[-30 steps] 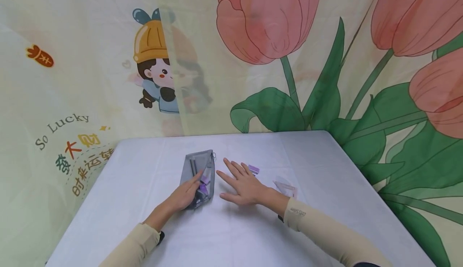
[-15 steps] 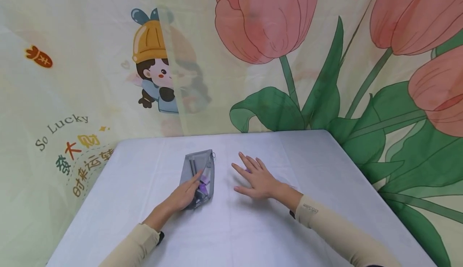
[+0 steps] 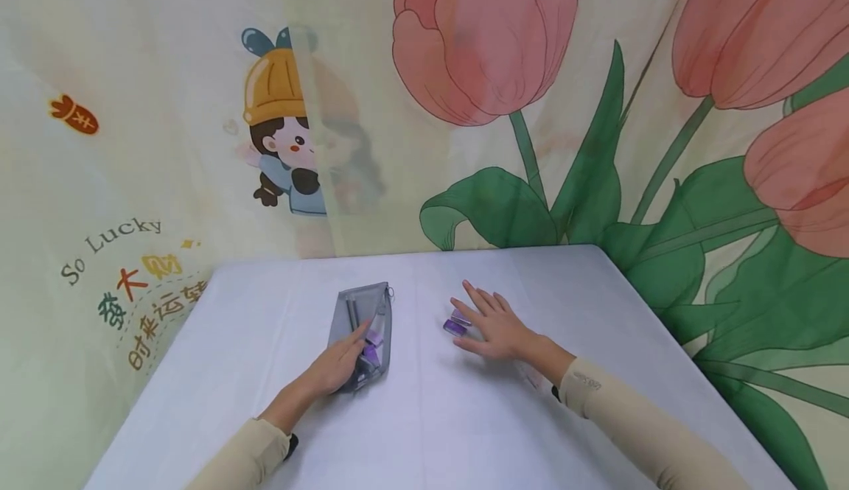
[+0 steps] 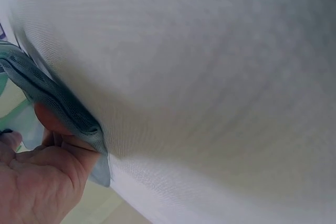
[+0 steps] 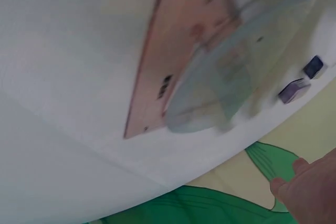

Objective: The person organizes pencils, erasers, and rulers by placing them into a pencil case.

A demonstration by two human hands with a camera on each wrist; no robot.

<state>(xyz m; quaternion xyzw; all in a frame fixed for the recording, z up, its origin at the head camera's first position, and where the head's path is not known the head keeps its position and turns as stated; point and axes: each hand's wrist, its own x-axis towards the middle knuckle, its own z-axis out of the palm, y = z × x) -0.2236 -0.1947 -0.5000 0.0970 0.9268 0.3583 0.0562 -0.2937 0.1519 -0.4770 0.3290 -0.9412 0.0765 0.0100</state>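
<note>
Head view | left hand (image 3: 334, 366) pinching grey zip pouch (image 3: 341, 324) on surface (image 3: 411, 438) | right hand (image 3: 500, 330) spread, gripping nothing, near purple blocks (image 3: 455, 327) | pouch probably light, floppy; best held at stiffer zip edge (image 4: 50, 90)

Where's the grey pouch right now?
In the head view, the grey pouch lies left of centre on the white table, gripped by the left hand, with two loose purple blocks to its right, near the right hand.
</note>
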